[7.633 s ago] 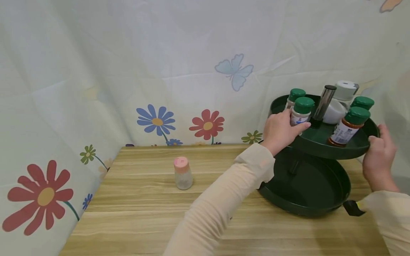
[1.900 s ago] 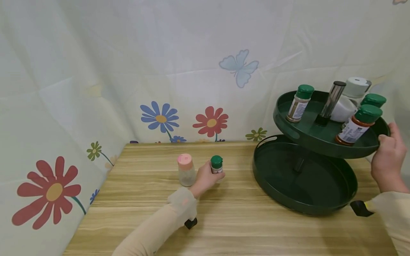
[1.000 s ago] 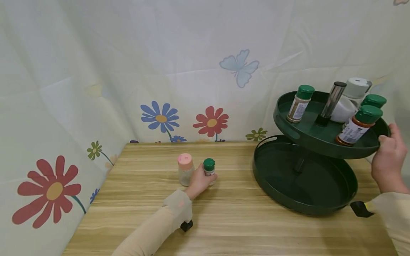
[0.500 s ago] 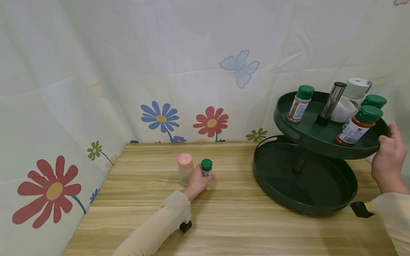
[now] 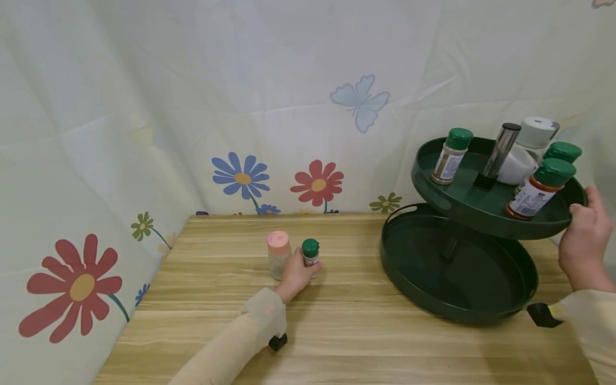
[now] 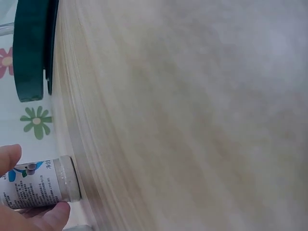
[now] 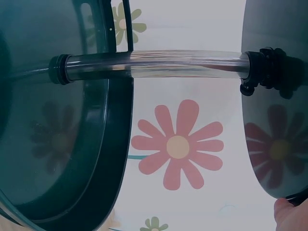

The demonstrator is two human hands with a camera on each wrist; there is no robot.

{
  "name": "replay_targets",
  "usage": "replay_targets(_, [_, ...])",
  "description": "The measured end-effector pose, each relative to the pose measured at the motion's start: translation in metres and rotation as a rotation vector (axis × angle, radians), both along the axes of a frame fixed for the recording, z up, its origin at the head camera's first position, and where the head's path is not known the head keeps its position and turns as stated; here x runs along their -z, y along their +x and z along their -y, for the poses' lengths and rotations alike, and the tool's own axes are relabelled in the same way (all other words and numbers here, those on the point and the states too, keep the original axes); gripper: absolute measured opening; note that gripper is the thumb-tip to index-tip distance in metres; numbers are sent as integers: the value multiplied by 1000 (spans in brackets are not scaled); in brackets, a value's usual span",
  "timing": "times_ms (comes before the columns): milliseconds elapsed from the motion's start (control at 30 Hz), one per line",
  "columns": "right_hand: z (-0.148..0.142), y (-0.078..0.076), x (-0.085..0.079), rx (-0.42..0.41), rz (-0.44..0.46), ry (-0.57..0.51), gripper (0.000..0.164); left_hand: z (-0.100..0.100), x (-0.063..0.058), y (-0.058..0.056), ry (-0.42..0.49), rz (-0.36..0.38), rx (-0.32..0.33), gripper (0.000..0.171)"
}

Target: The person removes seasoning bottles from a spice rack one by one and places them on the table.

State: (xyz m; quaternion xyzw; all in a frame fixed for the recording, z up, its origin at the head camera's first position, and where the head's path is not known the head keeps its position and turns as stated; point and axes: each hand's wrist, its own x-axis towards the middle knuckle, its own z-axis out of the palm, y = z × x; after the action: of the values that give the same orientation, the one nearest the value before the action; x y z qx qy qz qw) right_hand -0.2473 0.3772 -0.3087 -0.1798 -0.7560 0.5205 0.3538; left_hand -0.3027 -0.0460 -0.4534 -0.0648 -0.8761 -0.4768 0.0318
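Note:
My left hand (image 5: 295, 274) grips a small green-capped spice bottle (image 5: 310, 250) on the wooden table, just right of a pink-capped shaker (image 5: 278, 256). In the left wrist view, fingers and thumb go round the labelled spice bottle (image 6: 36, 183), whose base is at the table surface. At far right, my right hand (image 5: 584, 235) holds the rim of the upper tier of a dark green two-tier rack (image 5: 486, 216), thumb on the rim. The right wrist view shows the rack's metal post (image 7: 187, 64) between both tiers and part of my thumb at the upper tier's edge.
The upper tier carries a green-capped bottle (image 5: 449, 158), a white-lidded jar (image 5: 536, 132), and two more green-capped bottles, the front one an orange-red spice bottle (image 5: 534, 195). The lower tray (image 5: 462, 278) sits on the table (image 5: 361, 331). A flowered curtain (image 5: 289, 107) hangs behind.
My left hand took the spice bottle from the upper tier to the table, then shifted it slightly left toward the pink-capped shaker. Over the last half second little moves. My right hand stays on the rim.

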Motion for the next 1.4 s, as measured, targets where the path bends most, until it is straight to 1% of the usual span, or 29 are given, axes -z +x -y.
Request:
replay_targets(133, [0, 1, 0, -4, 22, 22, 54, 3, 3, 1, -23, -4, 27, 40])
replay_targets(200, [0, 1, 0, -1, 21, 28, 53, 5, 3, 2, -27, 6, 42, 41])
replay_targets(367, [-1, 1, 1, -6, 18, 43, 53, 8, 1, 5, -31, 18, 73, 45])
replay_targets(467, [-2, 1, 1, -17, 23, 34, 54, 9, -1, 8, -51, 18, 80, 45])
replay_targets(533, [-3, 1, 1, -18, 20, 21, 54, 10, -1, 9, -65, 32, 78, 46])
replay_targets(700, [-4, 0, 1, -25, 13, 14, 54, 13, -2, 12, -61, 73, 77, 51])
replay_targets(767, [-4, 0, 1, -28, 16, 17, 54, 14, -2, 13, -56, 79, 80, 53])
replay_targets(967, [-4, -2, 1, 0, -13, 17, 45, 18, -1, 17, -50, 72, 95, 55])
replay_targets(1133, [-9, -4, 6, -33, -39, 23, 48, 21, 1, 20, -40, 62, 112, 52])
replay_targets(1300, [-10, -4, 6, -46, -36, 15, 52, 24, 1, 25, -39, 51, 125, 48])
replay_targets(1333, [-9, -4, 5, -45, -20, 24, 52, 25, 1, 26, -40, 47, 129, 48])
replay_targets(1400, [-10, -4, 5, -44, -18, 18, 53, 25, 1, 28, -30, 59, 129, 49])
